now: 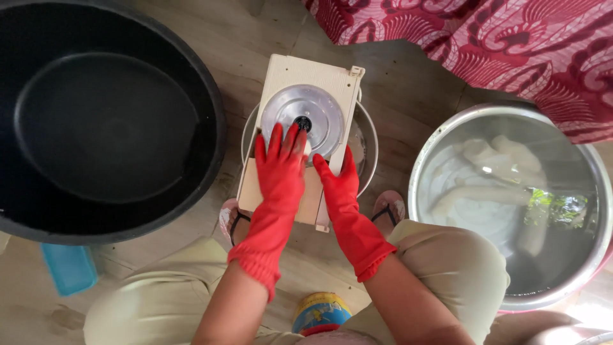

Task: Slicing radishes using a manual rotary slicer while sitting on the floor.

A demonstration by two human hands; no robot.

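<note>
Both my hands wear red rubber gloves. My left hand [280, 167] lies flat on a cream slicer board [306, 76] with a round metal blade disc [303, 118], its fingers pressing a pale piece against the disc. My right hand [337, 184] grips the board's right edge. The board rests across a small metal bowl [367, 144] on the floor between my feet.
A large black tub [105, 121] sits at the left. At the right a big steel basin [511, 191] holds water and pale peeled roots. Red patterned cloth [498, 45] hangs top right. A blue lid [69, 268] and a small colourful stool [319, 313] lie on the tiled floor.
</note>
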